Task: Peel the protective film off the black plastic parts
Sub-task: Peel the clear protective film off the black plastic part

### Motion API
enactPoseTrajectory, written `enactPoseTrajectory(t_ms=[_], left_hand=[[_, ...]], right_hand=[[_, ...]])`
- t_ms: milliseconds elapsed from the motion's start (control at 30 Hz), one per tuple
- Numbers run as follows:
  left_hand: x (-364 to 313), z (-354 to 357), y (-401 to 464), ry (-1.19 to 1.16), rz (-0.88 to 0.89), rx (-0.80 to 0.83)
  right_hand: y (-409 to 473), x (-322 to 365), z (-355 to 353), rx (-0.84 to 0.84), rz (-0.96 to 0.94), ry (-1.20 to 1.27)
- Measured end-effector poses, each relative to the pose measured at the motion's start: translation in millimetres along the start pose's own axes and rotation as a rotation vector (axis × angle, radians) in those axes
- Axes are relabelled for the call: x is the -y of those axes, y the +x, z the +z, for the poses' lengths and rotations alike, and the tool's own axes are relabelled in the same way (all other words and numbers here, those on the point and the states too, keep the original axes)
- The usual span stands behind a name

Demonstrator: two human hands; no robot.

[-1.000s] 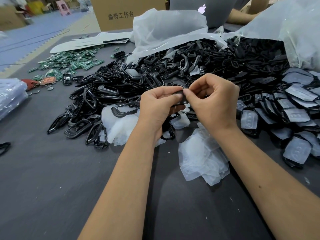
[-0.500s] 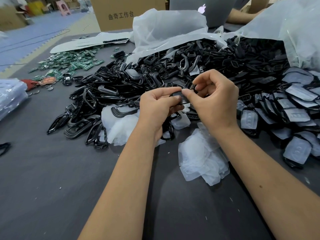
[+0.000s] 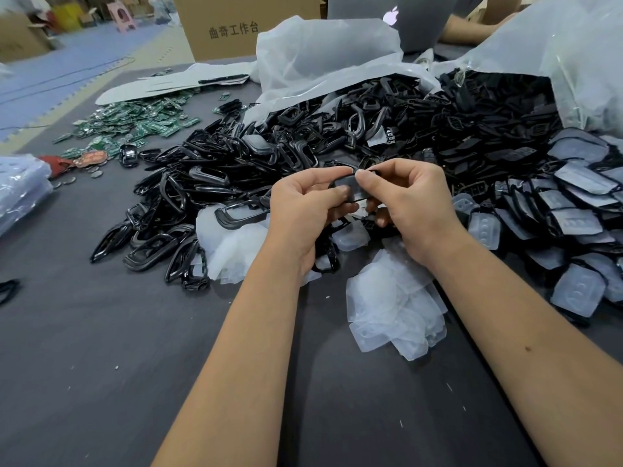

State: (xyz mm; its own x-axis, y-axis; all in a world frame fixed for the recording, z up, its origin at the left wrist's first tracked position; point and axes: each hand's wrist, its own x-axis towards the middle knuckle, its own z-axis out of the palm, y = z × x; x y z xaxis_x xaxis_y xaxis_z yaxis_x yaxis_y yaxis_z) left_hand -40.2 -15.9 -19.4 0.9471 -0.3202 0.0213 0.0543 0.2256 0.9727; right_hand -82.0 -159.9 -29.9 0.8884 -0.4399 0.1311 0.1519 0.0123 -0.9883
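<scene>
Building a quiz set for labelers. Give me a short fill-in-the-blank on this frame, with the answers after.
1. Both hands, left and right, hold one small ____ plastic part.
2. The loose heap of peeled film lies under the ____ forearm.
3. The circuit boards at far left are ____ in colour.
4. The box behind the bags is made of ____.

Answers: black; right; green; cardboard

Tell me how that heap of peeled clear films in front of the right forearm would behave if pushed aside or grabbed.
The peeled films look thin and crumpled, so probably floppy and very light. Loosely stacked, they would likely slide apart and scatter rather than move as one. The glossy surfaces suggest that they may slip on the grey table.
</scene>
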Motion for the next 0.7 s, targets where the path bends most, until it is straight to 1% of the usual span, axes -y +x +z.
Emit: enactPoseTrajectory(t_ms=[133,267,400,467,600,700], left_hand=[[0.5,-0.5,-0.5,-0.017,0.005,0.011],[0.8,0.7,-2.0,0.024,0.028,0.019],[0.8,1.6,-1.1,0.024,0.024,0.002],[1.1,1.8,-0.5,0.021,0.023,-0.007],[1.0,1.1,0.4,0.007,0.013,0.004],[-0.7,0.1,0.5,-0.003,-0.008,0.013]], right_hand=[[0.2,-1.0,0.1,-0.01,-0.006,0.0],[-0.8,-0.2,-0.5,0.005,0.0,0.018],[1.1,5.2,-2.9,0.058,0.112,0.182],[2.3,6.5,-4.2,0.075,0.141,0.212],[2.8,4.7,-4.6,0.064,0.121,0.181],[3.6,2.3,-5.1,0.042,0.08,0.113]])
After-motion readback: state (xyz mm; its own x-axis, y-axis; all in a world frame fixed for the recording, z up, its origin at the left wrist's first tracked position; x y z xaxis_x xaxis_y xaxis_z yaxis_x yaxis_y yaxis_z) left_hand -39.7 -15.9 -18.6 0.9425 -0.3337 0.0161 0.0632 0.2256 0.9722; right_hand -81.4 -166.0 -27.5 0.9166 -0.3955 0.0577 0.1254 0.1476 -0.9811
